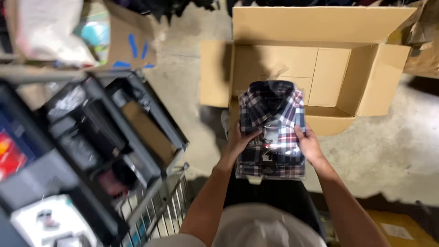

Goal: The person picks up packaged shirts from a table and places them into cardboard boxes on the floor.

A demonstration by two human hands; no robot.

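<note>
We note the left hand [238,142] with its fingers [252,136] curled over the left long edge of the folded plaid shirt [273,130], thumb across the front of the clear plastic wrap; the grip is closed on the packet. The right hand [309,145] mirrors it on the right long edge, fingers wrapped round and closed on the same packet (fingertips underneath are hidden, so we cannot tell how far they reach). Both hands sit at about mid-length, neither nearer than the other.

The shirt is held in the air, not resting on anything. Its long axis runs away from us, collar end far, hem end near. The collar end overlaps the near edge of the open cardboard box [329,77], which lies straight ahead of the fingers on the concrete floor [393,146]; the box's long side runs left to right, crosswise to the shirt.

Outward to the left we see a wire cart [155,206] carrying dark trays [91,137], well apart from the hands.
</note>
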